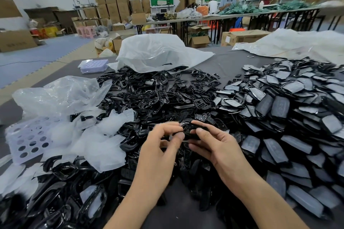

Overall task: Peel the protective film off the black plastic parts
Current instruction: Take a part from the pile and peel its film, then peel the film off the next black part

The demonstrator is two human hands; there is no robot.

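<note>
Head view: a dark grey surface [229, 61] is almost covered with black plastic pieces. On the right lies a heap of flat parts [297, 98] with dull grey film on them. Glossy ring-shaped frames [149, 95] fill the middle.

A white bag [154, 52] sits at the far side and a clear bag [61, 93] at the left. Translucent white scraps [96, 145] lie beside a perforated tray [28, 139].

Low in the centre, just above the pile, the left hand [163, 139] and right hand [210, 143] hold one black part [191, 130] between them, fingers curled and clamped on its two ends.

Bare surface shows only in the far middle and in a strip between the forearms. Its left edge runs diagonally above a blue floor [37, 52]. Beyond stand stacked cardboard boxes [111, 0] and a long table [223, 16] where people work.
</note>
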